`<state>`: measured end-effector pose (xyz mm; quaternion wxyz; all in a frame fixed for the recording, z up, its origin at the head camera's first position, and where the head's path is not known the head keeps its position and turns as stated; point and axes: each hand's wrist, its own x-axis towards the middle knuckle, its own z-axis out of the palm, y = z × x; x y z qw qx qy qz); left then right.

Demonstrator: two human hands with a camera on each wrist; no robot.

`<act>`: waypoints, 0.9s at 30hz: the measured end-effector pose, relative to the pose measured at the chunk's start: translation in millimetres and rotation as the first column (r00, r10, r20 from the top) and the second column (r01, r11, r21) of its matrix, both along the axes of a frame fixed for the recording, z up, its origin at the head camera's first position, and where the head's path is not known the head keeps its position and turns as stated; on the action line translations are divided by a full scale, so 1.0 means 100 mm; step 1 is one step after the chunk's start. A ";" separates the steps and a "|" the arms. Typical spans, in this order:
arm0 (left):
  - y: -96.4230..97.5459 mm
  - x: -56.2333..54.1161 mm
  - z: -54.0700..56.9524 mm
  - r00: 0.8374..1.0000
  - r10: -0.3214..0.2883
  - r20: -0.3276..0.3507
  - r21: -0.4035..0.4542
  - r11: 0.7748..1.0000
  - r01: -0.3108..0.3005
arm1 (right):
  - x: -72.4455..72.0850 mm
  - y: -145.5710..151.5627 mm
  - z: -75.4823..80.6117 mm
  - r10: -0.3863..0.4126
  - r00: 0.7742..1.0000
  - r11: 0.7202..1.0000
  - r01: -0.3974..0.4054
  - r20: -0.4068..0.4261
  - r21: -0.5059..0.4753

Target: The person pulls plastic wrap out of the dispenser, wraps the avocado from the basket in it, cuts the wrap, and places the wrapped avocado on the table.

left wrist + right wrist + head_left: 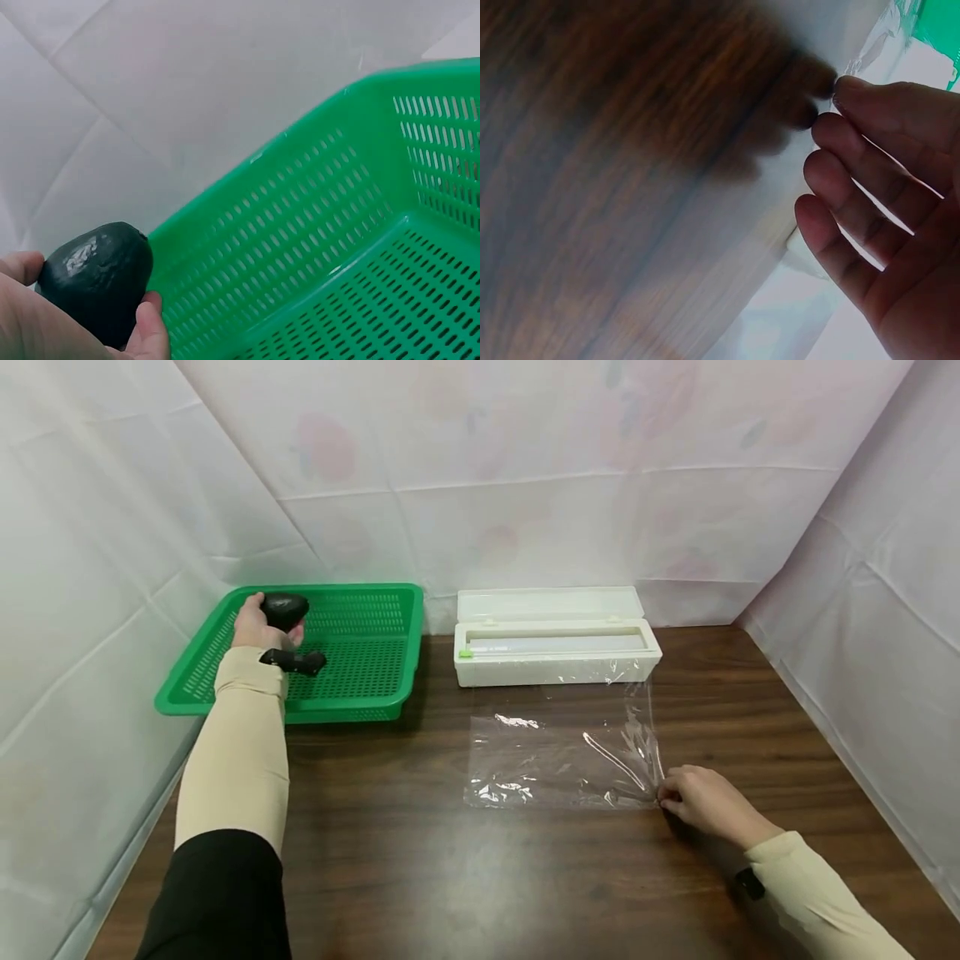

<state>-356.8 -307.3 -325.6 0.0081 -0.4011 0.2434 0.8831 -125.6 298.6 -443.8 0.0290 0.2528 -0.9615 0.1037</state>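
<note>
Glossy plastic film (555, 768) glints over the wood-grained table (375, 877), the smooth plastic basket (352, 703) gleams, the dark fruit (101, 281) shines, and the cloth backdrop (450, 443) looks creased!

Right wrist view: apparent tabletop (592, 187) blur

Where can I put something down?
The table is bare in front of the plastic wrap and right of the white box. The basket is bare at its right. It's crowded at the wrap and right hand, and around the left hand holding an avocado.

No readable text, labels, brands, numbers or signs anywhere
</note>
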 end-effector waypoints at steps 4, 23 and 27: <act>0.00 -0.07 0.00 1.000 0.018 -0.024 0.031 0.999 -0.017 | -0.02 0.01 0.00 -0.002 1.000 1.000 0.002 -0.004 0.002; 0.11 -0.13 0.14 0.996 -0.035 -0.079 0.065 0.997 0.040 | -0.15 0.01 -0.06 -0.032 0.999 0.999 0.032 -0.019 -0.012; 0.15 -0.10 0.15 0.990 -0.039 -0.138 0.141 0.988 0.058 | -0.16 0.00 -0.07 -0.035 0.999 0.999 0.035 -0.016 -0.006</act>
